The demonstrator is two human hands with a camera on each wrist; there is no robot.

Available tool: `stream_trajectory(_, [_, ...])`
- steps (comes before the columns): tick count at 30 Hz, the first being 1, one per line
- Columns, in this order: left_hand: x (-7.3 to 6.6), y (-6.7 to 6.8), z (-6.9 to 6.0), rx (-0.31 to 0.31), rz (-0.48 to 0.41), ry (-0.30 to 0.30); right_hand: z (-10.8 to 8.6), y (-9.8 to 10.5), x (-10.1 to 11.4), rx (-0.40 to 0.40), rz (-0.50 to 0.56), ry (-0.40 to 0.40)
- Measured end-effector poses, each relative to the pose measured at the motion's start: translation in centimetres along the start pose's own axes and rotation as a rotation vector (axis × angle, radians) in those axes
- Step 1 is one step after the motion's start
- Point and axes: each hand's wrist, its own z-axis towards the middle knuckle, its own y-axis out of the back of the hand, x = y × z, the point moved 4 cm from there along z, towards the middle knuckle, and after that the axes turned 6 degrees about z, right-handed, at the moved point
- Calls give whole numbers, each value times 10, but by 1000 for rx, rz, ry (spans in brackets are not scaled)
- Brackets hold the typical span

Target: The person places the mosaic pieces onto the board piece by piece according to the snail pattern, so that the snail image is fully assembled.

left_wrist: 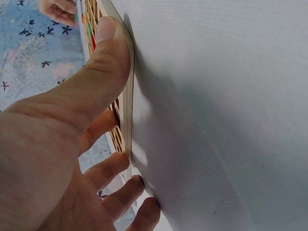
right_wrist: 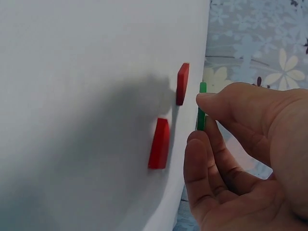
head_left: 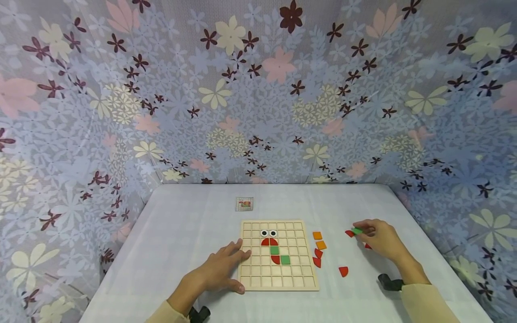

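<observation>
My left hand rests at the left edge of a wooden grid board, fingers spread and thumb on its rim. On the board sit two eye tiles, red quarter-circle tiles and two green square tiles. To the right of the board, my right hand pinches a green tile between thumb and fingers, just above the table. Two red tiles lie beside that hand in the right wrist view. The held tile is seen edge-on there, partly covered by the thumb.
Two orange square tiles and two red quarter-circle tiles lie along the board's right side. Another red quarter-circle tile is farther right. Behind the board lies a small picture card. A flowered cloth hangs around the table.
</observation>
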Motion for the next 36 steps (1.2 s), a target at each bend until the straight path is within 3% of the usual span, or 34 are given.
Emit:
stream_trajectory(13, [0,0,1,4,14,15,-5,-17,29,6,17,55])
stream_trajectory(36, [-1,-1,0,4,16,6,-18,-43,84,99,42,166])
